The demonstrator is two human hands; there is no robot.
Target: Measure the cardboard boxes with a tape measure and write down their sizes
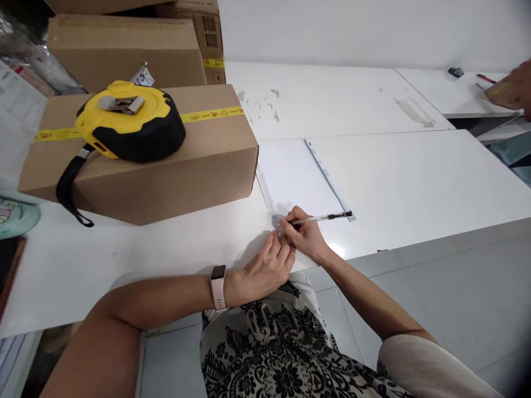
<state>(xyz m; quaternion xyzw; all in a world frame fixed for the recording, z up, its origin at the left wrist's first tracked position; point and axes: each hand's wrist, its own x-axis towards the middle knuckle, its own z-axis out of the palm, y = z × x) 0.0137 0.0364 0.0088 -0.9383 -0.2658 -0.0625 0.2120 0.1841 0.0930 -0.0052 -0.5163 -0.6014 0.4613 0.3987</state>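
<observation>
A clear-barrelled pen (321, 219) with a black end is pinched in my right hand (306, 236), its tip over the near left corner of a spiral notebook (296, 171). The notebook lies open at a blank white page, with wire coils along the left side and a pale blue strip along the right. My left hand (269, 262), wearing a smartwatch with a pink band (218, 287) at the wrist, rests at the table's front edge by that corner. Its fingers are slightly bent and apart, touching or close to my right hand; their tips are partly hidden.
Left of the notebook stands a cardboard box (199, 171) with a large yellow-and-black tape measure (130, 121) on top. More boxes (124, 52) are stacked behind. The white table (415, 177) extends right. At the far right, a person's hand (514, 88) is near a red pen (486, 78).
</observation>
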